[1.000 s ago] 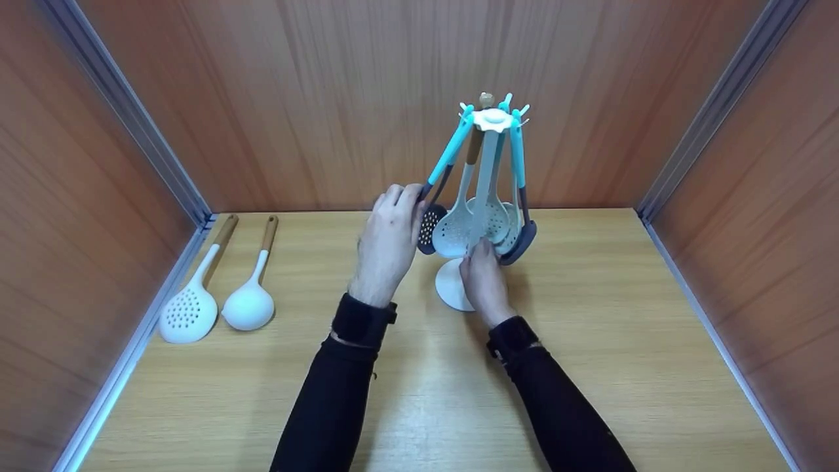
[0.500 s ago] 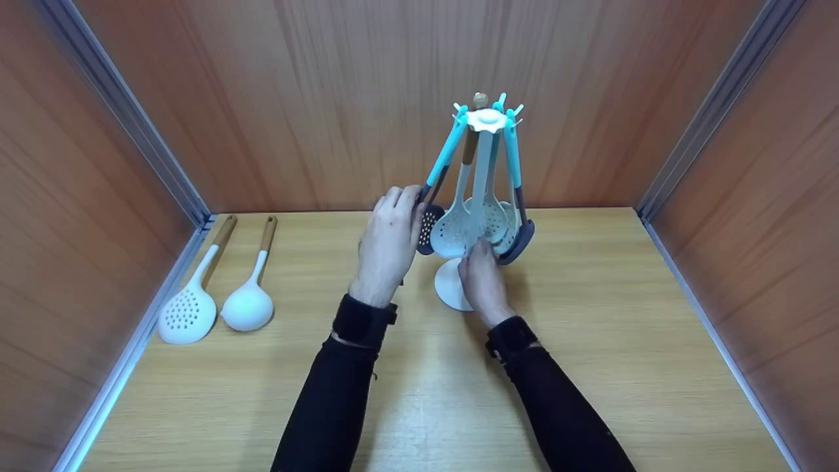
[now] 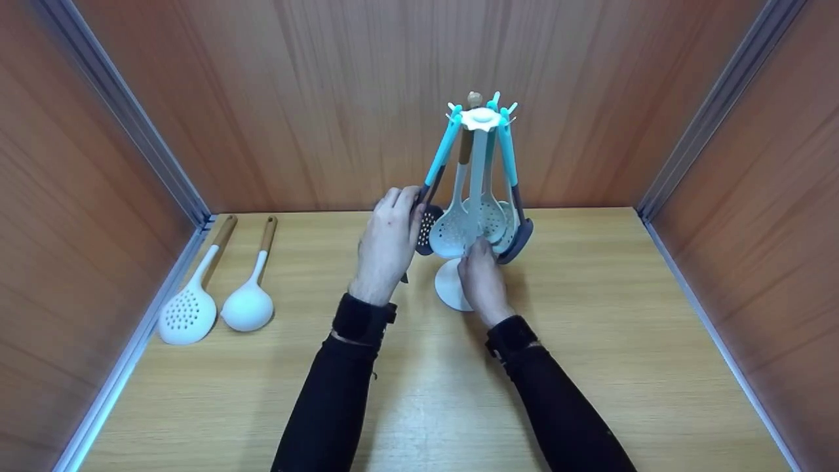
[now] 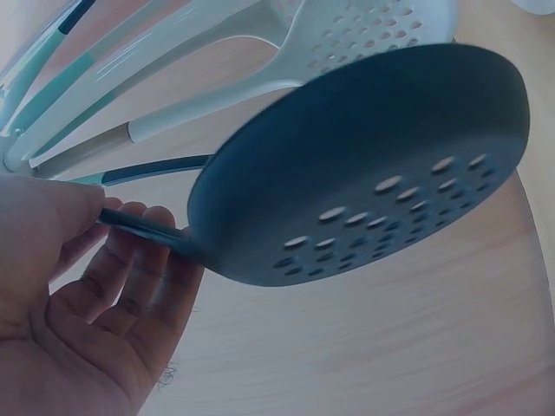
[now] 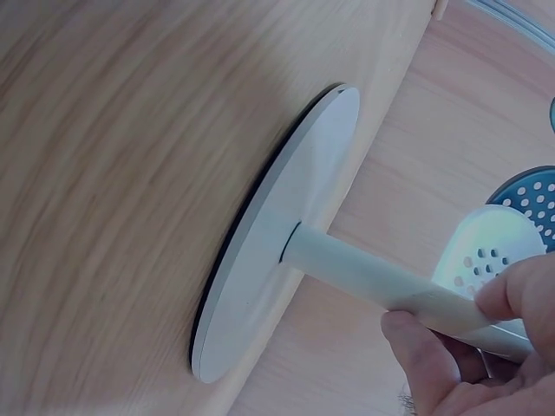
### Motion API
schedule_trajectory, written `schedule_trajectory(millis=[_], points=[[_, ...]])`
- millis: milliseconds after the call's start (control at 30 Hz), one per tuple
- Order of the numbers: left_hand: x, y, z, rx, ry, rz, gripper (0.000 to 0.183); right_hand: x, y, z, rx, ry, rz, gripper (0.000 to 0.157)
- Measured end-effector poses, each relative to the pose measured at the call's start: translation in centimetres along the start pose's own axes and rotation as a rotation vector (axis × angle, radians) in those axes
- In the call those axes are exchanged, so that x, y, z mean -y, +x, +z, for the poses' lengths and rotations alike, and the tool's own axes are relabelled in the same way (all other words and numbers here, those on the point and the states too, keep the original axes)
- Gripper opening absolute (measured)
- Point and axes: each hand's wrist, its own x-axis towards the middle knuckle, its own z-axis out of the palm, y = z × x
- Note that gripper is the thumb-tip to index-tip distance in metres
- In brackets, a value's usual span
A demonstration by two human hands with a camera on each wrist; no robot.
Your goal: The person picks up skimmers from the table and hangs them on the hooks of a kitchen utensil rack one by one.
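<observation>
Head cam: L hand pinches dk skimmer, R hand grips pole.

At the left of the pale wooden table we see a white perforated skimmer with a wooden handle, lying near the left wall. Just to its right we find a white ladle, also wooden-handled. Both handles point toward the wood-grain back wall. We notice grey metal strips edging the panels.

In head view, your left grip mostly hides the dark skimmer head, your right grip the pole foot.
</observation>
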Motion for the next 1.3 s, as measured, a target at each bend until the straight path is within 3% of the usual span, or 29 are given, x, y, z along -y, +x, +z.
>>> schedule_trajectory(millis=[200, 467, 900, 1267, 1300], points=[[0.3, 0.2, 0.2, 0.000, -0.022, -0.002, 0.029, 0.0, 0.1, -0.1, 0.031, -0.009, 0.013, 0.028], [0.9, 0.3, 0.7, -0.033, -0.045, 0.052, 0.026, -0.4, -0.2, 0.6, -0.082, -0.018, -0.088, 0.024], [1.0, 0.4, 1.0, 0.000, -0.067, 0.029, 0.030, -0.2, -0.1, 0.5, -0.073, -0.022, -0.058, 0.024], [1.1, 0.4, 1.2, 0.016, -0.068, 0.026, 0.029, -0.6, -0.2, 0.8, -0.131, 0.004, -0.107, 0.024], [1.1, 0.4, 1.2, 0.014, -0.069, 0.029, 0.029, -1.6, 0.2, 1.8, -0.156, 0.001, -0.127, 0.024]])
